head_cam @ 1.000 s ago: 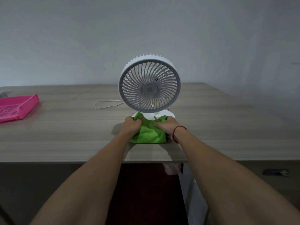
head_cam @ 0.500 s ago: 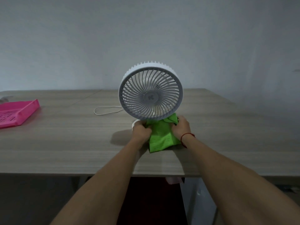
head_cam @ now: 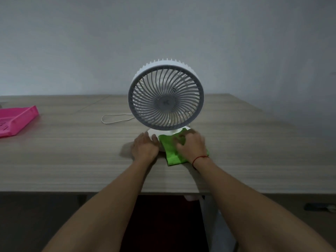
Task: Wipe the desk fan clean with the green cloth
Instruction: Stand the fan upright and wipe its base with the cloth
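Head view is showing the right hand (head_cam: 191, 146) lying palm down on the green cloth (head_cam: 171, 151), its fingers (head_cam: 181, 138) curled and pressing the cloth against the right front of the fan's base (head_cam: 154, 133). A thin red string (head_cam: 200, 158) is circling that wrist. The cloth is lying partly on the base and partly on the counter (head_cam: 72, 160), with its near edge spreading toward the counter's front edge from the fan (head_cam: 165, 97). The left hand (head_cam: 144, 148) is resting just left of the cloth, fingers loosely bent and holding nothing; its thumb is touching the left front of the base, as if bracing it. Both bare forearms are reaching in from the bottom of the view and converging in front of the fan.

The white fan is standing upright on its round base, its circular grille facing the camera and tilting slightly upward. Behind the fan and to its left, a thin white cord (head_cam: 116, 118) is lying in a loop on the counter. Far to the left of the fan, at the edge of the view, a pink plastic tray (head_cam: 16, 120) is sitting on the counter. Behind the fan, a plain pale wall (head_cam: 163, 33) is rising from the counter's far edge.
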